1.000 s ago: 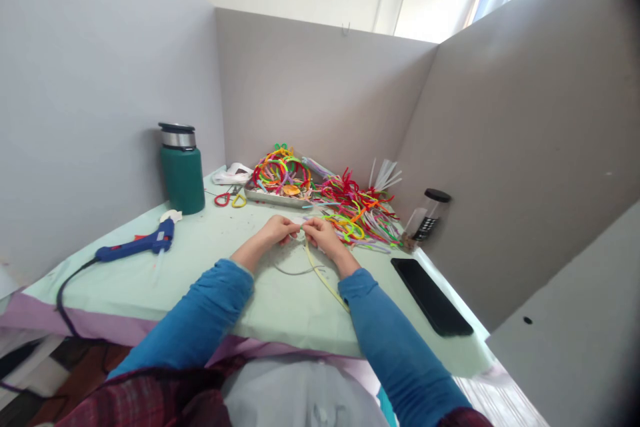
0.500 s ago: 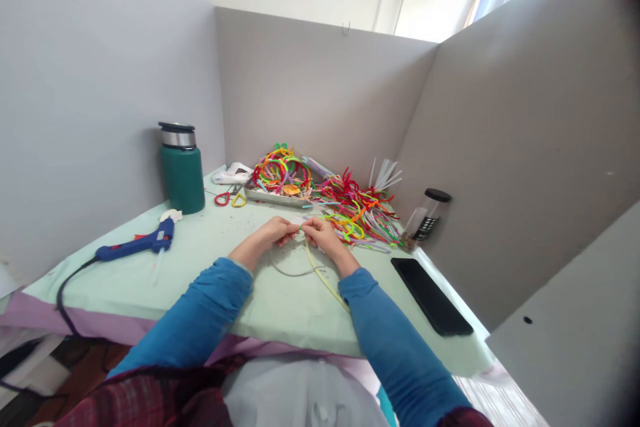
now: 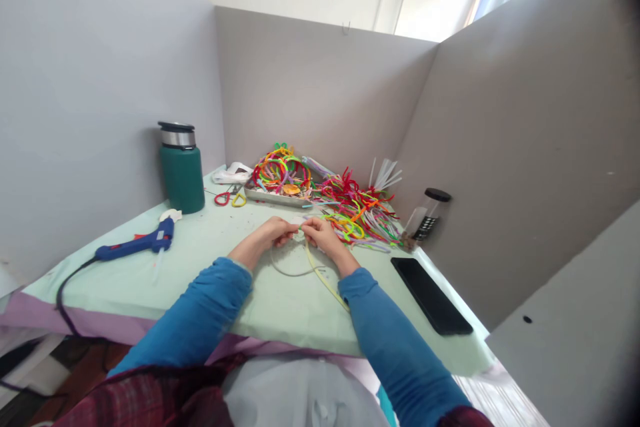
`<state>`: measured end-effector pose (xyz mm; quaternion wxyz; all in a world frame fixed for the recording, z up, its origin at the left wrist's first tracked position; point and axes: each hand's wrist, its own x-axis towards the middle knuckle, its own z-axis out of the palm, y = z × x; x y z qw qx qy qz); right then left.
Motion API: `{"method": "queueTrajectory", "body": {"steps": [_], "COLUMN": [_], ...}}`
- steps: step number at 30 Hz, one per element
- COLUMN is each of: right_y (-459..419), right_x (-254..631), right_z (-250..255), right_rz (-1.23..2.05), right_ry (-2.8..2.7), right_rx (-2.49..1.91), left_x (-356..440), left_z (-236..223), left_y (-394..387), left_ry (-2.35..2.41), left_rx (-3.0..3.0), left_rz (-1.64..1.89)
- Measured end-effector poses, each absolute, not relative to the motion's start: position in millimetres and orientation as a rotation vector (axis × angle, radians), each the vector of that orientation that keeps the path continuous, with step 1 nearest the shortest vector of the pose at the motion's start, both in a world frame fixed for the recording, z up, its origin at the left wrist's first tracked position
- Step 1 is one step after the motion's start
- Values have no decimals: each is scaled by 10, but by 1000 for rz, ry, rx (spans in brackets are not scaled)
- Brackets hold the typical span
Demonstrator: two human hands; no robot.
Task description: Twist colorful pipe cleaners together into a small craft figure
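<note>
My left hand and my right hand meet fingertip to fingertip above the middle of the table, both closed in a pinch. From between them a pale yellow pipe cleaner runs down toward my right sleeve. A thin grey pipe cleaner hangs from the left fingers and curves to the right, crossing the yellow one. The spot where the fingertips pinch them is small and mostly hidden by the fingers.
Behind my hands lie a metal tray of colourful pieces and a pile of pipe cleaners. A blue glue gun with a cord and a green bottle stand left. On the right are a black phone and a clear black-lidded container.
</note>
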<state>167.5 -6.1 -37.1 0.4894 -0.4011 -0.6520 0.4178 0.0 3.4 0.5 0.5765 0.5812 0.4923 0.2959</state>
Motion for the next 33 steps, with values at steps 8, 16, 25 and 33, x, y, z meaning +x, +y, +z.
{"method": "queueTrajectory", "body": {"steps": [8,16,25,33], "right_y": [-46,-36,-55,-55], "right_x": [1679,1687,1680,1681], "right_z": [-389,-405,-377,-382], "right_rz": [1013,1018,1006,994], "right_ry": [-1568,-1576,-1577,-1582], "right_rx": [-991,-991,-999,-977], "left_x": [-26,-20,-15,6], "left_z": [-63,-73,-56,-34], "left_y": [101,117,102,91], "left_ry": [1201,1229,1210,1167], "left_rx": [1451,1446,1368,1239], "left_rz": [726,722,724,724]}}
